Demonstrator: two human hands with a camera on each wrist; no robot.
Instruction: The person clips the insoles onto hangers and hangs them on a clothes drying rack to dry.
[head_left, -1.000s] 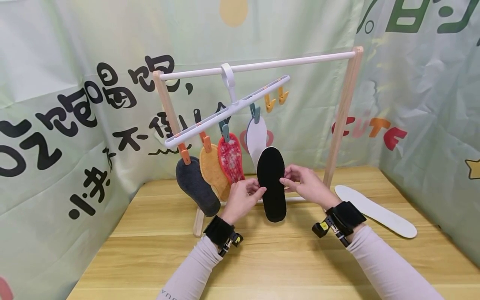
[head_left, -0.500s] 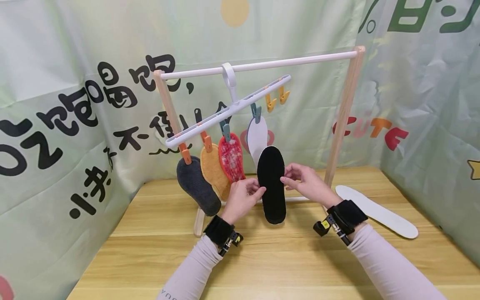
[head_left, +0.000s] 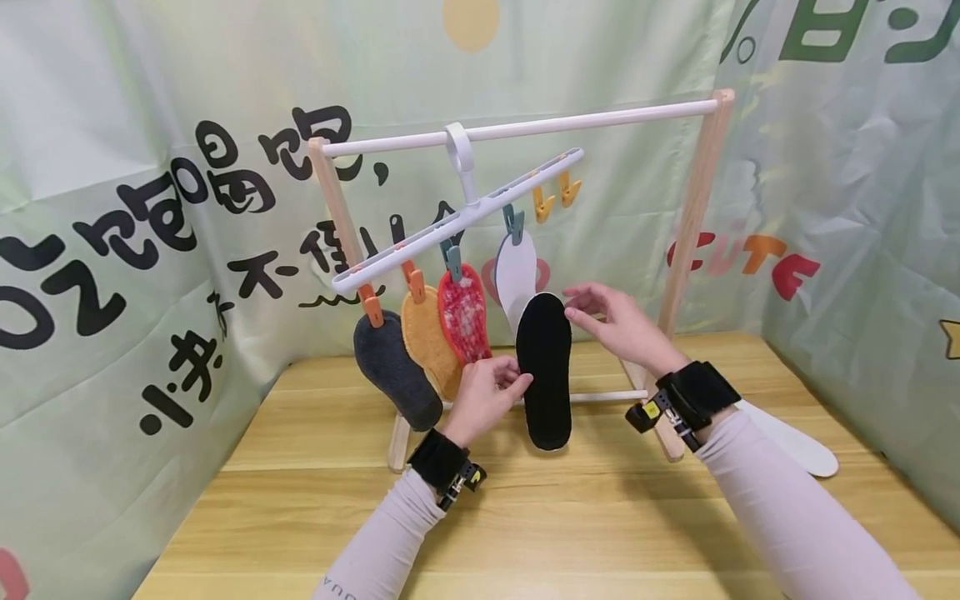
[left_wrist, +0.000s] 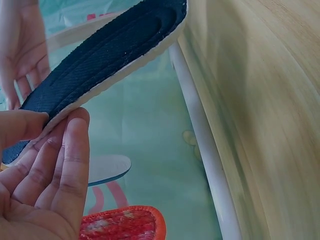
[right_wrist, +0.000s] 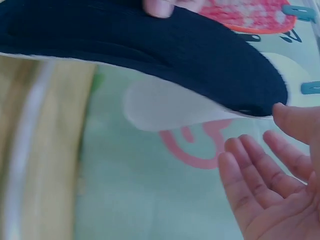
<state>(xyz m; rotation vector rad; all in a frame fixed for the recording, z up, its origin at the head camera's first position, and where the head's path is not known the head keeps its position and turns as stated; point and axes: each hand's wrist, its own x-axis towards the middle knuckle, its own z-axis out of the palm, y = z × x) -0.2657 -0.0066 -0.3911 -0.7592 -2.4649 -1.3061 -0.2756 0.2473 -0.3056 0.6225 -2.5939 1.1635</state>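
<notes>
A black insole (head_left: 545, 375) with a pale underside stands upright in front of the hanger (head_left: 457, 223). My left hand (head_left: 483, 396) pinches its left edge between thumb and fingers, as the left wrist view of the insole (left_wrist: 115, 55) shows. Near its top right, my right hand (head_left: 622, 325) has spread fingers. In the right wrist view, the right thumb (right_wrist: 295, 122) lies right at the insole's end and the other fingers are apart from it. Behind hangs a white insole (head_left: 514, 267) from a teal clip (head_left: 513, 223).
Red (head_left: 462, 312), yellow (head_left: 426, 325) and dark grey insoles (head_left: 390, 367) hang clipped at the left. Two yellow clips (head_left: 557, 200) hold nothing. A wooden-legged rack (head_left: 697, 200) carries the hanger. Another white insole (head_left: 798, 442) lies on the table (head_left: 525, 525) behind the right forearm.
My right hand has left the insole's right edge at mid-height and moved up towards its top. The left hand keeps its pinch in nearly the same place.
</notes>
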